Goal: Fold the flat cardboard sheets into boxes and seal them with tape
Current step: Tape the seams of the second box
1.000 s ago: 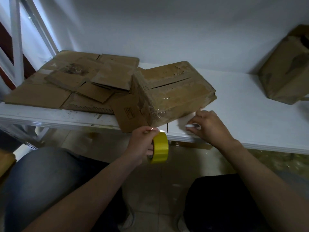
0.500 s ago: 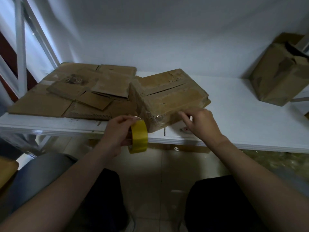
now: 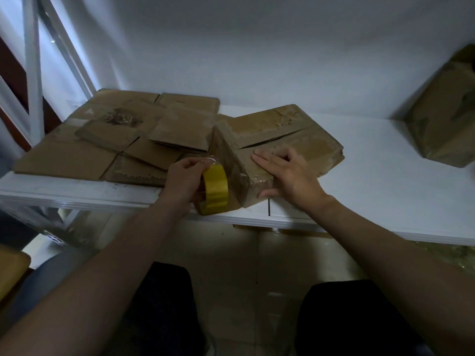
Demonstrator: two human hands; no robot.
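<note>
**One box up, a stack of sheets to go**

One folded box (image 3: pixel 280 150) stood on the white table (image 3: pixel 385 181), and we were taping it. Its top flaps were down, but the seam between them gaped in a dark line, and we saw no tape laid over it. Shiny film showed on the near corner, so we judged the sealing begun and far from finished. Another brown box (image 3: pixel 447 119) sat well apart at the far right of the table; we could not tell whether it was sealed. To the left of our box, several flat cardboard sheets (image 3: pixel 77 160) lay overlapping, none folded yet. Most of the job was ahead of us.

Our left hand (image 3: pixel 183 181) gripped the yellow tape roll (image 3: pixel 215 189), fingers curled round it and thumb on top. It held the roll just beside the box's left face, over the table's front edge. A thin clear strand curved up from the roll near our fingertips; where its free end went we could not make out.

Our right hand (image 3: pixel 290 173) lay spread on the near top flap, fingers fairly straight and pressing down, thumb against the front face. The box sat between the two hands, touching the right one and nearly touching the roll.
</note>
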